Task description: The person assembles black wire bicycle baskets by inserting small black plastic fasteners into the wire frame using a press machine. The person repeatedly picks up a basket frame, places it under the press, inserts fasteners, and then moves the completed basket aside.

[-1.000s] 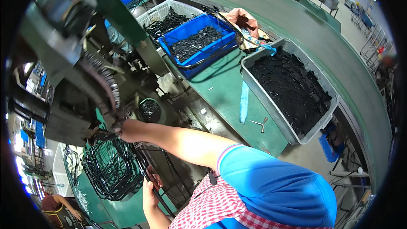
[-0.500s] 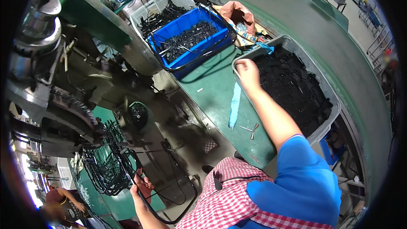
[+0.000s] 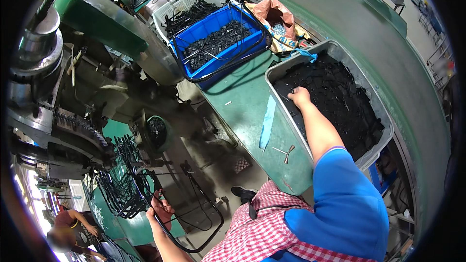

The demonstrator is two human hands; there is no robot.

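Note:
My left hand point(image 3: 161, 208) holds a black bent-rod frame point(image 3: 212, 229) with rounded corners, low beside the machine. Beyond that hand, a bundle of similar black frames point(image 3: 124, 189) lies on a green surface. My right hand point(image 3: 299, 97) reaches into a grey bin point(image 3: 278, 73) on the right, its fingers closed at the heap of black flat pieces point(image 3: 335, 102). Whatever the fingertips pinch is too small to make out. On the green bench point(image 3: 239, 116) beside the bin lie a light blue strip point(image 3: 267, 122) and a small metal tool with flared ends point(image 3: 286, 153).
A large green-and-steel machine point(image 3: 97, 14) stands on the left. At the back are a blue crate point(image 3: 215, 70) of small black parts, a white basket point(image 3: 180, 1) and an open sack point(image 3: 274, 14). Another person point(image 3: 73, 230) is at the lower left.
My right hand has moved from the grey bin's near left rim down onto the black pieces inside. The left hand still holds the frame, nearly unmoved.

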